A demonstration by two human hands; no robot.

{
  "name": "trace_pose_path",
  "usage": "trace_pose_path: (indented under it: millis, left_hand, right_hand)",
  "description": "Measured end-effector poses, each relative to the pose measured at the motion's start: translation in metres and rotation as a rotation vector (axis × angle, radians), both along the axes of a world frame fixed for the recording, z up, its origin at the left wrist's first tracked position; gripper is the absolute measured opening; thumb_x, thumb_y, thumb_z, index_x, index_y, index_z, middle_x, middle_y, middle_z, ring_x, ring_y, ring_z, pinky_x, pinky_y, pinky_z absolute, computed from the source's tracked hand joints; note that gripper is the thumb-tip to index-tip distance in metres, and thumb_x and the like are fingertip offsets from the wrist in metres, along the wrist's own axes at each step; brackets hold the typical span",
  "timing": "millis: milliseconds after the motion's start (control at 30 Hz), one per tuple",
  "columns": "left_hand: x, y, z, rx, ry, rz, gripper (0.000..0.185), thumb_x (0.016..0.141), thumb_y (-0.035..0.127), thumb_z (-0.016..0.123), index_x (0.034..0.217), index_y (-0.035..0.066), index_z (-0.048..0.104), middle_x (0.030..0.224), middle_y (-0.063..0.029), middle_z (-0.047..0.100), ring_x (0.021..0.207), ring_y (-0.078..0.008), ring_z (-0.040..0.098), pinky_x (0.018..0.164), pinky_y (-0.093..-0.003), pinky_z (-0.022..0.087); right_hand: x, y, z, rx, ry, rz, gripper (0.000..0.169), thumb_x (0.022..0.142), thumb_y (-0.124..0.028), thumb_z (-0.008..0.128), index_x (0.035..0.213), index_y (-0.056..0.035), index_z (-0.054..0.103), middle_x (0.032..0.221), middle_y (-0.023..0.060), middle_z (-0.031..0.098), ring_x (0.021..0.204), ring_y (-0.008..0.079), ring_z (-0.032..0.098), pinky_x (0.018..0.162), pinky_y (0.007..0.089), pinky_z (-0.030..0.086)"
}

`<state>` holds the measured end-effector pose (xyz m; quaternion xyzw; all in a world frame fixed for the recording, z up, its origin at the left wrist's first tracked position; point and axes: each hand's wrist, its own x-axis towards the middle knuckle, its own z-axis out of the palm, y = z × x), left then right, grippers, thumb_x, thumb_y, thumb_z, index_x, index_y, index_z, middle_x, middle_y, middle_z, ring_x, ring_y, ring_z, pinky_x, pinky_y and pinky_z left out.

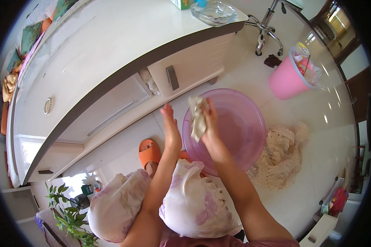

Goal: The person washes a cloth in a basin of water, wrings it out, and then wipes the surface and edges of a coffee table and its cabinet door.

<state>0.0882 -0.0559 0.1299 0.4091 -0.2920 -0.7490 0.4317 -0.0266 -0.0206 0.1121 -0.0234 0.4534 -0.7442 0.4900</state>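
My right hand (pixel 211 120) grips a crumpled beige cloth (pixel 198 119) over the left side of a purple plastic basin (pixel 235 129) on the floor. To the left of the basin, my left hand (pixel 171 126) is held up with its palm turned toward the cloth, touching nothing. Its fingers look extended, with nothing in them. The inside of the basin looks shallowly filled or bare; I cannot tell which. Right of the basin lies a heap of cream lace fabric (pixel 278 157) on the tiles.
A white cabinet (pixel 191 58) with a glossy top runs along the front, bearing a glass ashtray (pixel 214 14) and a beaded ring (pixel 48 106). A full pink bin (pixel 287 78) and a wheeled chair base (pixel 264 29) stand beyond. Orange slippers (pixel 149 151) and a plant (pixel 69 216) are nearer.
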Motion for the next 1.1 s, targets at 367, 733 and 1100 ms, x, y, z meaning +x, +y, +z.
trace_pose_path:
  millis: [367,733,1100]
  left_hand:
    - [0.056,-0.005,-0.038,0.003,-0.130,0.438,0.053,0.097,0.043,0.031,0.133,0.006,0.041,0.136,-0.0137,0.042,0.127,-0.0242,0.036,0.103,-0.0384,0.029]
    - [0.086,-0.016,-0.008,0.022,-0.186,0.334,0.034,0.094,0.030,0.044,0.117,0.008,0.056,0.110,-0.0055,0.056,0.102,-0.0168,0.051,0.090,-0.0335,0.039]
    - [0.077,-0.018,0.080,-0.278,-0.177,0.010,0.036,0.091,0.027,0.055,0.122,0.009,0.051,0.117,-0.0065,0.055,0.109,-0.0170,0.051,0.090,-0.0341,0.041]
  right_hand:
    - [0.110,-0.106,-0.048,0.096,1.047,-0.288,0.060,0.089,0.003,0.035,0.144,-0.0062,0.013,0.149,0.0244,-0.003,0.139,0.0373,0.002,0.112,0.0421,0.011]
    - [0.034,-0.062,0.025,-0.187,0.281,-0.387,0.041,0.089,-0.001,0.046,0.130,-0.0025,0.043,0.131,0.0103,0.045,0.118,0.0238,0.045,0.101,0.0351,0.034]
    - [0.031,-0.026,0.122,-0.375,0.786,0.124,0.027,0.088,0.001,0.053,0.115,0.0031,0.054,0.114,0.0077,0.058,0.106,0.0138,0.054,0.088,0.0249,0.045]
